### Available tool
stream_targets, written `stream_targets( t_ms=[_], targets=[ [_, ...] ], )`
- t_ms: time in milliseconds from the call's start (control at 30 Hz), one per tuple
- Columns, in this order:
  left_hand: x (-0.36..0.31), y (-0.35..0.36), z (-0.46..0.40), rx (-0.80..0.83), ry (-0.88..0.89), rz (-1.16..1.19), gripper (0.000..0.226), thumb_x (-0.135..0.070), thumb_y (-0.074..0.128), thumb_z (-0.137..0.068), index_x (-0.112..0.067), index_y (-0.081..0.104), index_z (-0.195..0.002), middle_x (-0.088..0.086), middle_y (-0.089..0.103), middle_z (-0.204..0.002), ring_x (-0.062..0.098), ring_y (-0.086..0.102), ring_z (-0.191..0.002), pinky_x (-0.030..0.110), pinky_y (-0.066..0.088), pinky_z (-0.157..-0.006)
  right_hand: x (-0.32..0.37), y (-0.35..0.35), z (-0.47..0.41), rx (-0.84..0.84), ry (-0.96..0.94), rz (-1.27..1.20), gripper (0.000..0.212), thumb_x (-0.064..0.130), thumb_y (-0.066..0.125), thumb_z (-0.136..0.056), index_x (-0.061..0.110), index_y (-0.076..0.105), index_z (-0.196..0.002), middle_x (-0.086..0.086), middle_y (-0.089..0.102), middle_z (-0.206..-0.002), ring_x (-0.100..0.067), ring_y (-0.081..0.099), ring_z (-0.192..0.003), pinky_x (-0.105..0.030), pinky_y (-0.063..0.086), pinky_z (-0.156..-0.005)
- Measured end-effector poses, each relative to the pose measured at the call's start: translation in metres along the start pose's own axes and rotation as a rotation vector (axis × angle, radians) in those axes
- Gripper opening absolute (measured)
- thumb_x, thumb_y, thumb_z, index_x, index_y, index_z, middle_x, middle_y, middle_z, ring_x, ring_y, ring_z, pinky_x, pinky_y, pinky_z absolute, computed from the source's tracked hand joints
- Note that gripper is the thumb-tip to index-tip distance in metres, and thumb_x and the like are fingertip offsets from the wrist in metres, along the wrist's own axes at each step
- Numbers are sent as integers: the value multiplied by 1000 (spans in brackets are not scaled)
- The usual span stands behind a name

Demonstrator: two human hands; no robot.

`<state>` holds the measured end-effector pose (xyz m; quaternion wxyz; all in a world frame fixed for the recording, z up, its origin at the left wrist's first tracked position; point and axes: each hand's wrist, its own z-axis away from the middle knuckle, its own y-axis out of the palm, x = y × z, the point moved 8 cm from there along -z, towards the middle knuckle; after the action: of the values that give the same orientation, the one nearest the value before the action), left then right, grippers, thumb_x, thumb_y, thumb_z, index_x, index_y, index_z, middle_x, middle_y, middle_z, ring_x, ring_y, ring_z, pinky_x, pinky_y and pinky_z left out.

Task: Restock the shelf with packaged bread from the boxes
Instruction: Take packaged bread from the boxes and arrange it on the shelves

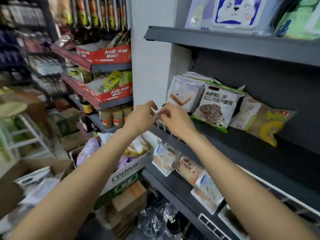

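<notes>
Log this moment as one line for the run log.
left hand: at shelf edge, pinching something small | right hand: same | bread: on shelf | box: stocked

Left racks: two red display cartons (110, 55) on tilted shelves, the lower one (112, 94) held green-yellow sachets (114, 80). Brown jars (114, 116) sat in a row beneath. Hanging snack packs (102, 13) up top, blurred. White stool (19, 122) stood far left. Crumpled clear plastic (155, 220) lay on floor.
</notes>
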<state>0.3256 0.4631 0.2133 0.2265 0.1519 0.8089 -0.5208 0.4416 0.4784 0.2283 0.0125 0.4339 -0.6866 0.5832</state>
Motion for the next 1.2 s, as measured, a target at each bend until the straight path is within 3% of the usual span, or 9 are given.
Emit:
stream_targets(
  t_ms=[200,367,500,700,800,900,1000,1100,1200],
  targets=[
    [173,-68,104,-11,-343,-135,16,-23,52,-88,-12,63,-90,8,69,-81,25,62,-75,32,45,-60,100,161,14,304,-118,-27,22,16,46,-92,13,66,-100,-11,68,-101,-31,61,-95,-36,49,-72],
    [334,-114,215,27,-645,-122,20,-29,55,-88,-14,67,-91,7,70,-90,25,64,-81,39,55,-71,179,329,42,618,-193,12,23,16,45,-93,8,65,-101,-10,61,-82,-32,59,-81,-31,39,-56],
    [456,-125,298,143,-871,-127,19,-28,53,-87,-15,65,-93,12,69,-99,31,62,-95,40,52,-83,223,462,69,784,-134,-9,24,14,50,-91,3,66,-106,-18,67,-104,-35,61,-100,-39,51,-81],
    [585,-98,382,334,-994,-153,24,-19,50,-90,-7,61,-108,17,64,-114,33,58,-108,33,45,-82,244,622,111,998,21,3,30,13,50,-93,-2,52,-120,-20,58,-118,-34,55,-109,-29,38,-72],
    [624,-65,406,450,-995,-161,31,-18,46,-95,4,54,-114,25,57,-122,35,51,-117,34,38,-90,232,689,127,1050,190,-119,58,12,55,-89,9,31,-142,-18,52,-129,-35,53,-115,-41,48,-85],
    [654,-32,430,568,-1048,-160,38,-19,45,-95,3,42,-126,26,45,-131,37,42,-125,40,37,-100,222,728,129,1012,290,-154,79,15,57,-91,17,5,-151,-17,41,-144,-37,48,-124,-43,44,-97],
    [673,-8,457,702,-1115,-169,47,-25,54,-91,-4,39,-130,21,38,-136,40,40,-127,48,39,-104,209,753,121,961,335,-81,62,19,53,-95,9,23,-148,-17,38,-147,-35,42,-131,-37,36,-103],
    [681,5,476,787,-1119,-196,45,-23,55,-93,-4,43,-132,21,46,-135,38,46,-125,42,42,-101,193,765,109,811,404,12,36,20,50,-96,-3,58,-123,-24,58,-126,-36,56,-116,-38,44,-92],
    [682,2,481,761,-1116,-278,34,-7,61,-86,-1,58,-119,20,59,-123,35,59,-113,36,49,-89,190,767,110,763,377,-12,26,9,54,-86,-4,67,-104,-25,66,-109,-37,62,-104,-38,49,-86]
  ],
)
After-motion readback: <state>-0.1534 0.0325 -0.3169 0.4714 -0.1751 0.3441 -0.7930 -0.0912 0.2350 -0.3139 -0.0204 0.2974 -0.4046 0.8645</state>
